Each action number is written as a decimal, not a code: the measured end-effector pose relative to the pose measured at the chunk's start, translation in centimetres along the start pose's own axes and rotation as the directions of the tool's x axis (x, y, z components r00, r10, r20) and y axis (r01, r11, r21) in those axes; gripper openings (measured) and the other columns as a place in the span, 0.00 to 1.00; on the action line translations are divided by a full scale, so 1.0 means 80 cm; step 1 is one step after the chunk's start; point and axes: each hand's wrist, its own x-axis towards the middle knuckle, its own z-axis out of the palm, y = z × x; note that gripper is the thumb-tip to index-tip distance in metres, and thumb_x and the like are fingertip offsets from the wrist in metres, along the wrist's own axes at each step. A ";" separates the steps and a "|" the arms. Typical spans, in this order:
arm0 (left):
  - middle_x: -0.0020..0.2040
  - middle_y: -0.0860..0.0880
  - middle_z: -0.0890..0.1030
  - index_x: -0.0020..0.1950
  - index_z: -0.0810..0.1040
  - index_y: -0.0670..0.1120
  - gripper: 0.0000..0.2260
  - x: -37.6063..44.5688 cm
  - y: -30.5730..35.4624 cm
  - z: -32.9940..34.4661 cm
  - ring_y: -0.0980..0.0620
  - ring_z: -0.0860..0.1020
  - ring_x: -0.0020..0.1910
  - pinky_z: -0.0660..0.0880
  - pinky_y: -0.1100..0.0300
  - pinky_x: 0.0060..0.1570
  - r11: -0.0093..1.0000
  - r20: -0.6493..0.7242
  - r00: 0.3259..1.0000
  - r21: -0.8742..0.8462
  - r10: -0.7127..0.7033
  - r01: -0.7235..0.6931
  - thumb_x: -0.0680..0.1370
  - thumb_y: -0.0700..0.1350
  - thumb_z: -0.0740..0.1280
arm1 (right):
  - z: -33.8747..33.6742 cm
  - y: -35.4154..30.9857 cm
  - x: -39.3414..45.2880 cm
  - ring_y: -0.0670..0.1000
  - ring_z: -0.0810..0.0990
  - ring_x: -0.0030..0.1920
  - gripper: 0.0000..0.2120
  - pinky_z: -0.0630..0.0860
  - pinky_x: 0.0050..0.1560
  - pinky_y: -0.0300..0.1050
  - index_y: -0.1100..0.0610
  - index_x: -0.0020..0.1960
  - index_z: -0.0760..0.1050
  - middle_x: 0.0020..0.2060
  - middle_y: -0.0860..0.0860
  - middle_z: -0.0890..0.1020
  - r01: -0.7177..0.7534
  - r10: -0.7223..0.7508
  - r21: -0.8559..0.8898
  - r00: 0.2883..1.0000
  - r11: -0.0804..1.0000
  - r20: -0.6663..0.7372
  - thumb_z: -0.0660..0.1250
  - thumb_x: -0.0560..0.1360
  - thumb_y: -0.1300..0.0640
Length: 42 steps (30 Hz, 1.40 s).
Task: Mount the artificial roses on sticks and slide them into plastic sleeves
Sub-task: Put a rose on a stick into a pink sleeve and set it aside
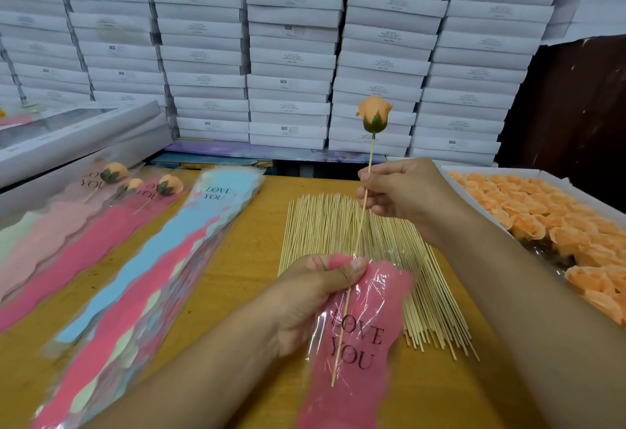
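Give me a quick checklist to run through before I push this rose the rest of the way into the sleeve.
1. Rose seated on its stick: ok, the head sits upright on the tip.
2. Right hand holds the stick: ok, fingers pinch it mid-length.
3. Left hand holds the pink sleeve at its mouth: ok, thumb on the top edge.
4. Stick inside the sleeve: ok, its lower end shows through the clear film by the lettering.
5. Stick centred in the sleeve: not ok, it runs near the left side.
6. Sleeve free of the loose sticks beneath: cannot tell.
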 end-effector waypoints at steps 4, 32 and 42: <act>0.43 0.40 0.83 0.53 0.81 0.37 0.13 0.000 0.000 0.000 0.46 0.81 0.41 0.79 0.51 0.50 1.000 0.003 1.000 -0.017 0.006 -0.006 0.74 0.44 0.73 | 0.004 0.003 -0.008 0.47 0.81 0.29 0.02 0.77 0.29 0.36 0.61 0.47 0.81 0.33 0.54 0.86 -0.015 0.017 -0.029 0.998 0.999 0.065 0.70 0.77 0.65; 0.39 0.41 0.84 0.52 0.82 0.38 0.15 -0.003 0.006 0.000 0.49 0.82 0.31 0.81 0.58 0.34 1.000 -0.106 0.994 0.010 0.020 -0.019 0.69 0.44 0.76 | -0.001 0.009 -0.011 0.47 0.83 0.31 0.04 0.77 0.29 0.36 0.61 0.47 0.81 0.36 0.54 0.87 -0.120 0.120 0.068 0.993 0.990 0.001 0.70 0.77 0.59; 0.43 0.38 0.83 0.62 0.77 0.32 0.28 -0.003 0.007 -0.002 0.46 0.81 0.35 0.80 0.53 0.41 1.000 -0.116 0.993 0.005 -0.006 0.006 0.67 0.45 0.77 | -0.007 0.026 -0.024 0.50 0.86 0.40 0.06 0.78 0.34 0.37 0.59 0.42 0.84 0.42 0.55 0.88 -0.153 0.150 0.004 0.970 0.988 0.190 0.71 0.76 0.59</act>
